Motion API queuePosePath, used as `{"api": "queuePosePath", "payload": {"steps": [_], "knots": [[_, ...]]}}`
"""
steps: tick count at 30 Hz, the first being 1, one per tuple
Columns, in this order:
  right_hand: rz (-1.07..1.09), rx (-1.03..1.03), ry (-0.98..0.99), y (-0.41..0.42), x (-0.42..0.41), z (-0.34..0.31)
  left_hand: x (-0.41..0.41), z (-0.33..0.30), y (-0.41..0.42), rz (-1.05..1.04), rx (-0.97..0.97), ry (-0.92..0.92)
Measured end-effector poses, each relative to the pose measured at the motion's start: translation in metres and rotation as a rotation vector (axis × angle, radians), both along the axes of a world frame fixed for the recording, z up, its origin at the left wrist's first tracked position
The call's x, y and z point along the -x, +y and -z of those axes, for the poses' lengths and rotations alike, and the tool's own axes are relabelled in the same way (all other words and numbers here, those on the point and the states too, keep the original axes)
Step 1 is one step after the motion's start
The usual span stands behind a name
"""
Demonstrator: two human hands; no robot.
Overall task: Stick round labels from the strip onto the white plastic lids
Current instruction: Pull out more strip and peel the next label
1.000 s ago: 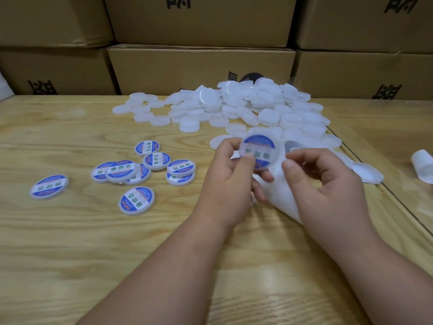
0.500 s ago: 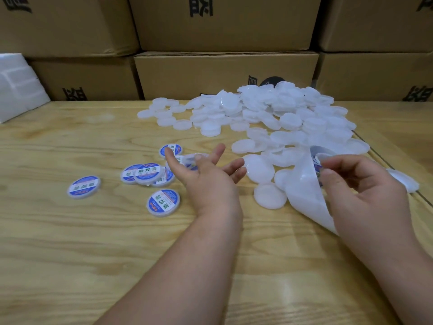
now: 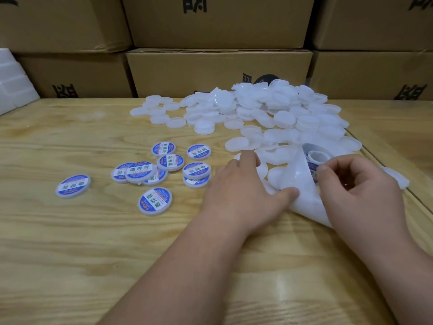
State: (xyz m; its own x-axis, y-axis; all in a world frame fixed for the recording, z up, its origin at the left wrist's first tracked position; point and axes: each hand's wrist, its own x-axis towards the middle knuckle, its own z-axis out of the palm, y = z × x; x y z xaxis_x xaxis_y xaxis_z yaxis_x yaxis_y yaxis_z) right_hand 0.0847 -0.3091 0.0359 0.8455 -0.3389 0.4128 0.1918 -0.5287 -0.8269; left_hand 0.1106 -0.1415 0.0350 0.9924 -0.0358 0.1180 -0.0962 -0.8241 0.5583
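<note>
Lids of plain white plastic (image 3: 257, 109) lie heaped at the far side of the wooden tabletop (image 3: 70, 254), with a few strays just beyond my fingers. My left hand (image 3: 243, 184) lies flat and relaxed, fingers straight, reaching over those nearest blanks with its thumb touching the curled white backing strip (image 3: 302, 191); it holds nothing. My right hand (image 3: 356, 184) has its fingers curled, pinching the strip near a blue round label (image 3: 312, 166) that sits half hidden behind my fingertips.

What could go wrong: the strip arches up loosely, so if I tug at the label it may fold onto itself or catch on my fingers. I also judge that my left hand could take up two blanks at once (they overlap and look alike), or set one off-centre under the label.

Finished lids with blue-and-white labels (image 3: 164, 170) are scattered to the left, well apart from the pile. One reads 助焊膏 in green on its white band; the small print is too fine to read. Brown cardboard boxes (image 3: 218, 71) behind carry black characters, only partly in view.
</note>
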Motion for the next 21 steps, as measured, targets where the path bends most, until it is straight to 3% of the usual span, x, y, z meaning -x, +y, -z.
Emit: {"api": "queuePosePath", "payload": {"steps": [4,15,18,21], "knots": [[0.001,0.04,0.049,0.001,-0.003,0.002,-0.002,0.0,0.004,0.04,-0.124,0.077],[-0.118,0.083,0.207,-0.002,-0.004,0.004,-0.006,0.011,0.003,-0.046,0.089,0.007],[-0.145,0.05,0.218,-0.001,-0.002,0.002,-0.008,0.011,0.002,-0.033,0.242,-0.049],[-0.162,-0.001,0.243,-0.001,0.0,0.0,-0.005,0.006,0.001,0.046,0.616,-0.061]]}}
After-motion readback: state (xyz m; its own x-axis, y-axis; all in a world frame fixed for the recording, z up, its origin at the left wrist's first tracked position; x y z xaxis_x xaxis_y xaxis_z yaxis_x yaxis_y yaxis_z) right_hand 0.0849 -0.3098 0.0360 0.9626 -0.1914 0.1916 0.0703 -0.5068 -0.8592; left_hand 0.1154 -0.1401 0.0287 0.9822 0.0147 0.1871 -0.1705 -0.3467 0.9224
